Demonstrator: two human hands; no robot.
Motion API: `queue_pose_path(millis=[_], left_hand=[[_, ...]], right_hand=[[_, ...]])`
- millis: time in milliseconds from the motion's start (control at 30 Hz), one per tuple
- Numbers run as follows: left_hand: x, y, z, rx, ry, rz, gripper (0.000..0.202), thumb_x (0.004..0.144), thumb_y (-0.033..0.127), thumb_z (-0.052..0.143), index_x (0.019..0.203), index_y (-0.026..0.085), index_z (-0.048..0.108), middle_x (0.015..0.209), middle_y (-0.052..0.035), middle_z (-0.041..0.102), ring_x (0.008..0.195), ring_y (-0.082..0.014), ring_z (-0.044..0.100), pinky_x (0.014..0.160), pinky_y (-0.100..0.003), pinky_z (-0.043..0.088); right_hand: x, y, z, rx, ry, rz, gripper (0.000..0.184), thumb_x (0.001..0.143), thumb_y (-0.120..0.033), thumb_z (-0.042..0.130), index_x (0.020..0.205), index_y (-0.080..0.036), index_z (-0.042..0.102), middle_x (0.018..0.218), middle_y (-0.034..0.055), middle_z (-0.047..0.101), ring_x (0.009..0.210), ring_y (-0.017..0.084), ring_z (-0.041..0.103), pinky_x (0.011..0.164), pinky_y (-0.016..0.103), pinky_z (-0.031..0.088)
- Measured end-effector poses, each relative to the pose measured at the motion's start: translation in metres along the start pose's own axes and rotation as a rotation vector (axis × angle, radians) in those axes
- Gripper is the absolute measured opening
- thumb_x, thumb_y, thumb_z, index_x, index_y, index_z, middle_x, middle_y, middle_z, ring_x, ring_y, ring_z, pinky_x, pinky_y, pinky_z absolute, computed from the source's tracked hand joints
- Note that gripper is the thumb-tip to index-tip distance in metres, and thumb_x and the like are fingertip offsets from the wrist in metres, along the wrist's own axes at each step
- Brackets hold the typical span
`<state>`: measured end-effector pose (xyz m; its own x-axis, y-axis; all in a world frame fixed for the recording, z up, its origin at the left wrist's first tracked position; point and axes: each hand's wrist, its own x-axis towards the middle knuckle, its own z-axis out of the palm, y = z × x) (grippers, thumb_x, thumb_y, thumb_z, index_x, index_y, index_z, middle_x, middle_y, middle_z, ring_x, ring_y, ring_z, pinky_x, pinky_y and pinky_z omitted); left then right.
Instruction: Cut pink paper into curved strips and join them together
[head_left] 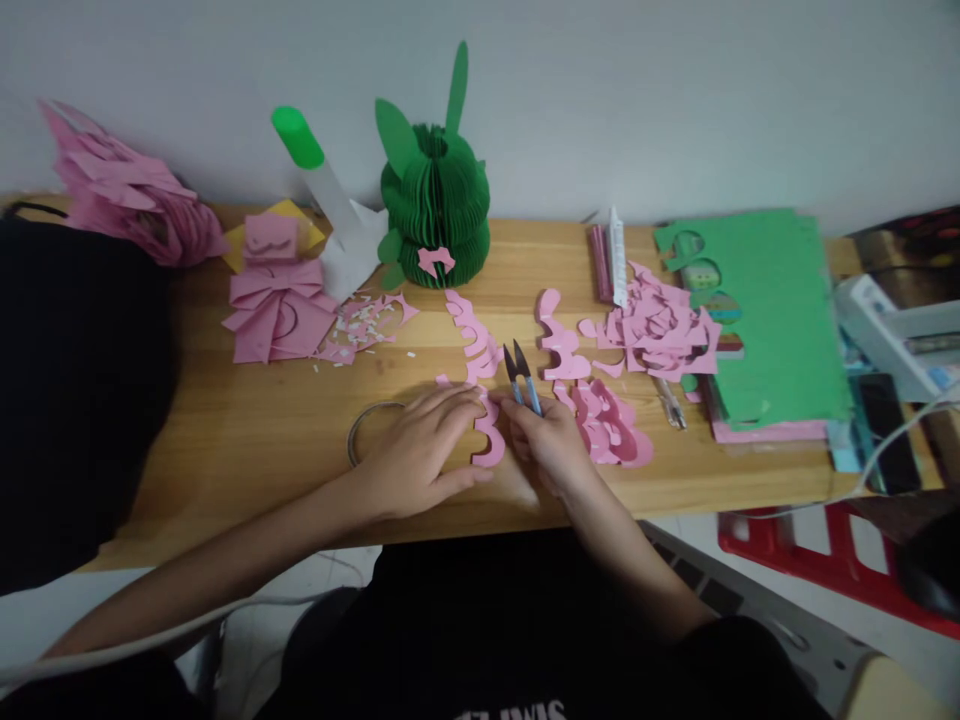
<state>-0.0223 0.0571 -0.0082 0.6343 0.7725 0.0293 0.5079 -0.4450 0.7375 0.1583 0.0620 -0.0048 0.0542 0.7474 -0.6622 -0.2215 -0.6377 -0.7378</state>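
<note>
A: Head view, item one. We log the left hand [420, 450] lying flat on the wooden table [247, 440], fingers spread and pressing on a pink scalloped paper piece [487, 435]. Nothing is pinched in it; the hand is open, palm down.

B: Item two. We note the right hand [551, 445] just beside that piece, fingers closed around blue-handled thread snips [521, 378]. The dark blades point away from us and stand slightly apart at the tips, just above the pink piece.

A: Item three. We record the pink piece at the near middle of the table, between the two hands, its left edge under the left fingertips.

B: Item four. A thin metal ring [360, 430] lies partly under the left hand.

A: Item five. A stack of cut pink shapes [607, 425] sits just right of the right hand; more scalloped strips [562, 340] lie beyond the snips.

B: Item six. A heap of pink offcuts [660, 325] rests beside green sheets [772, 320] on the right.

A: Item seven. At the back we list a green honeycomb paper figure [435, 200] with a pink bow, and a glue bottle with a green cap [319, 175] leaning beside it.

B: Item eight. Folded pink paper [277, 300] lies at the left rear, well apart from both hands.
</note>
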Motion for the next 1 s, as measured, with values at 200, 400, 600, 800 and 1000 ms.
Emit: queue_pose_path(millis=[200,400,600,800,1000], left_hand=[[0.007,0.012,-0.008,-0.601,0.266,-0.186,0.022,0.091,0.034,0.055,0.103,0.021,0.068,0.128,-0.0101,0.064,0.127,-0.0265,0.054,0.109,-0.046,0.039],[0.016,0.031,-0.01,-0.967,0.352,-0.208,0.015,0.088,0.031,0.061,0.092,0.023,0.074,0.122,-0.0055,0.068,0.123,-0.025,0.056,0.108,-0.04,0.039],[0.021,0.045,-0.015,-0.776,0.406,-0.151,0.011,0.083,0.021,0.062,0.083,0.02,0.073,0.106,-0.0062,0.071,0.11,-0.0214,0.062,0.103,-0.039,0.042],[0.025,0.058,-0.017,-0.711,0.478,-0.199,0.006,0.077,0.022,0.065,0.075,0.017,0.068,0.081,-0.0027,0.068,0.083,-0.0157,0.064,0.081,-0.029,0.05],[0.032,0.068,-0.024,-0.83,0.541,-0.279,0.01,0.073,0.026,0.068,0.071,0.017,0.065,0.068,0.0009,0.065,0.059,-0.0113,0.06,0.058,-0.023,0.049]], right_hand=[[-0.02,-0.017,-0.004,-0.024,-0.07,-0.117,0.033,0.063,-0.042,0.074,0.08,-0.014,0.07,0.042,-0.0128,0.028,0.038,0.004,0.019,0.039,0.022,0.011],[-0.033,-0.026,-0.008,-0.072,-0.155,-0.345,0.027,0.071,-0.043,0.073,0.074,-0.016,0.068,0.046,-0.0107,0.028,0.041,0.005,0.019,0.04,0.022,0.016],[-0.039,-0.032,-0.011,-0.142,-0.178,-0.477,0.023,0.076,-0.039,0.07,0.068,-0.017,0.064,0.048,-0.0076,0.037,0.044,0.007,0.029,0.044,0.023,0.027],[-0.048,-0.034,-0.015,-0.212,-0.154,-0.53,0.024,0.077,-0.04,0.071,0.071,-0.018,0.066,0.053,-0.0066,0.042,0.046,0.007,0.032,0.047,0.022,0.033],[-0.061,-0.027,-0.024,-0.226,-0.153,-0.573,0.05,0.09,-0.061,0.048,0.082,-0.017,0.069,0.052,-0.0061,0.033,0.045,0.008,0.026,0.041,0.022,0.024]])
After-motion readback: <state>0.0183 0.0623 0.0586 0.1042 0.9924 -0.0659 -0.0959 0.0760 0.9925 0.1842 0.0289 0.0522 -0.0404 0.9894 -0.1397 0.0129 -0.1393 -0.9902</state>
